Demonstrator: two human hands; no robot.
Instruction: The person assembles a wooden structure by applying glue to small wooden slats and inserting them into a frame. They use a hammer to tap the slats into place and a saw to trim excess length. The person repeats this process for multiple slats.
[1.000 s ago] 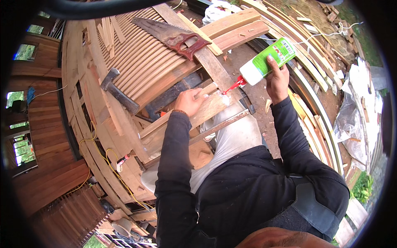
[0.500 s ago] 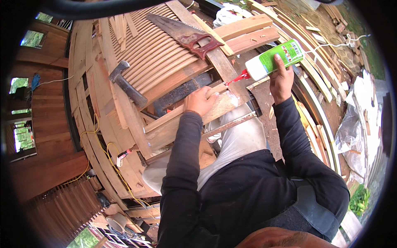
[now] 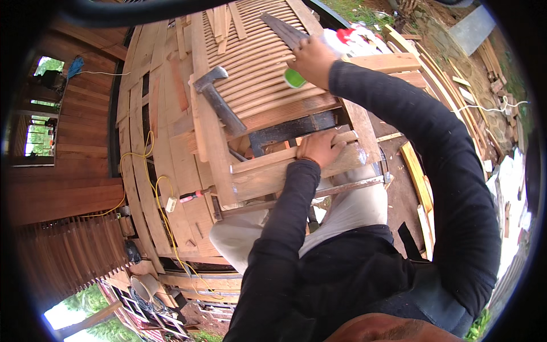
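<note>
My right hand [image 3: 314, 61] is stretched far forward above the slats, closed around a glue bottle. The bottle's green end [image 3: 295, 78] shows on one side of the hand and its red nozzle cap [image 3: 344, 35] on the other, both blurred. Beneath it lies a handsaw [image 3: 280, 27], with its handle hidden by the hand. My left hand [image 3: 320, 148] is closed over a narrow wooden strip [image 3: 265, 159] along the near board [image 3: 268, 178]. White glue [image 3: 361, 154] smears the board's right end. A hammer [image 3: 221, 101] rests on the frame to the left.
Rows of wooden slats [image 3: 250, 57] lie across the bench. A red-handled tool [image 3: 195, 195] and a yellow cord [image 3: 152, 165] are on the planks at left. Stacked boards [image 3: 387, 61] stand at the right, and a metal bar [image 3: 353, 186] crosses above my legs.
My right hand has swung forward and left with the glue bottle, away from the strip's end to above the saw. My left hand stays on the strip. The view has shifted.
</note>
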